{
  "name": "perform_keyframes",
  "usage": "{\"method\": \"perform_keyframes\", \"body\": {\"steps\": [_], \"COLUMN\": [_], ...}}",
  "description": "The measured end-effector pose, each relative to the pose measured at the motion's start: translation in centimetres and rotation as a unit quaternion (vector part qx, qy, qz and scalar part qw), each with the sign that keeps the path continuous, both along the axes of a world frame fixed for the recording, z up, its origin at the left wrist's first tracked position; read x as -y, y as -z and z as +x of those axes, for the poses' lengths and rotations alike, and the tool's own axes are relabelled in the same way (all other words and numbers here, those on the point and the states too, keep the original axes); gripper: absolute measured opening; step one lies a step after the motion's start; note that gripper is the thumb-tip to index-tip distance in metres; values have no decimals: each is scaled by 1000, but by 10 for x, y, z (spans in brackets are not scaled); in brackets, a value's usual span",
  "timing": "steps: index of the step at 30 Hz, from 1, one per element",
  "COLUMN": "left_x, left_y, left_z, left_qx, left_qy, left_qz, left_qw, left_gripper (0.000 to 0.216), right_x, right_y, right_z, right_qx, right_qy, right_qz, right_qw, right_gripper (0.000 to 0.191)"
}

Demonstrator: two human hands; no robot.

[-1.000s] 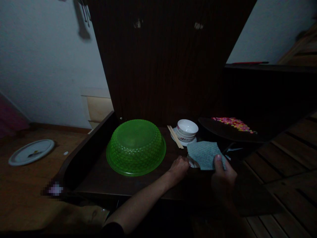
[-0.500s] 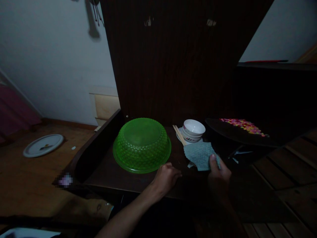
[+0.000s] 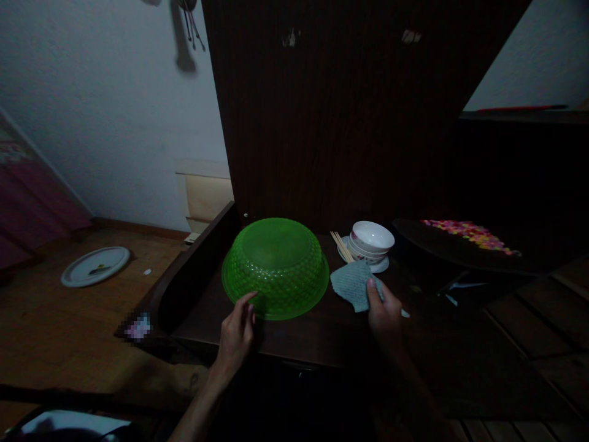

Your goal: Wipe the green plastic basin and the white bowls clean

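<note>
A green, see-through plastic basin [image 3: 278, 264] lies upside down on a dark wooden bench. My left hand [image 3: 237, 334] is at its front rim, index finger stretched toward the basin's side and the other fingers loosely bent. Nothing is in that hand; whether the fingertip touches the basin, I cannot tell. Between thumb and fingers, my right hand [image 3: 385, 313] pinches a pale blue-green cloth [image 3: 352, 285], which spreads to the left over the bench. Just behind the cloth are stacked white bowls [image 3: 372, 236] on a saucer [image 3: 381, 266], with wooden chopsticks [image 3: 341, 247] leaning beside them.
A raised side board [image 3: 202, 264] bounds the bench on the left, and a tall dark panel [image 3: 340, 123] rises behind. Colourful small pieces [image 3: 469, 234] lie on a dark surface at right. On the floor at left is a white round lid or plate [image 3: 95, 267].
My left hand has moved left from the basin's right front to its left front, and its index finger has stretched out. My right hand has drawn the cloth left, away from the bowls.
</note>
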State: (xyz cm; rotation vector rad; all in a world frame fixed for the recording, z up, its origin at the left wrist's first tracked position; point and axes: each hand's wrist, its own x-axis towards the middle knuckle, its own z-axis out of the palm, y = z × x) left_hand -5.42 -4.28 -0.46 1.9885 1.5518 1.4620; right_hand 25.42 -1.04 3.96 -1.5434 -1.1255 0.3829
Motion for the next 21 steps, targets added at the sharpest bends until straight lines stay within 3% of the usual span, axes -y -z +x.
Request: {"method": "perform_keyframes", "body": {"steps": [6, 9, 12, 14, 18, 21], "left_x": [-15, -18, -17, -17, -19, -21], "left_y": [5, 6, 8, 10, 12, 13], "left_z": [-27, -29, -28, -27, -27, -27], "left_qx": [-36, -71, -108, -122, -135, -147], "left_qy": [-46, -53, -42, -35, -39, -40], "left_qz": [75, 57, 11, -8, -5, 8], "left_qw": [995, 994, 993, 992, 990, 988], "left_gripper": [41, 68, 107, 119, 124, 123], "right_x": [-24, -37, -42, -40, -26, -16], "right_y": [0, 5, 13, 16, 15, 12], "right_z": [-5, -10, -17, -24, -43, -60], "right_qx": [140, 259, 363, 430, 547, 583], "right_qy": [14, -61, -178, -235, -267, -288], "right_qz": [9, -11, -45, -87, -144, -155], "right_qw": [990, 964, 914, 867, 780, 744], "right_gripper": [53, 44, 40, 39, 35, 30]}}
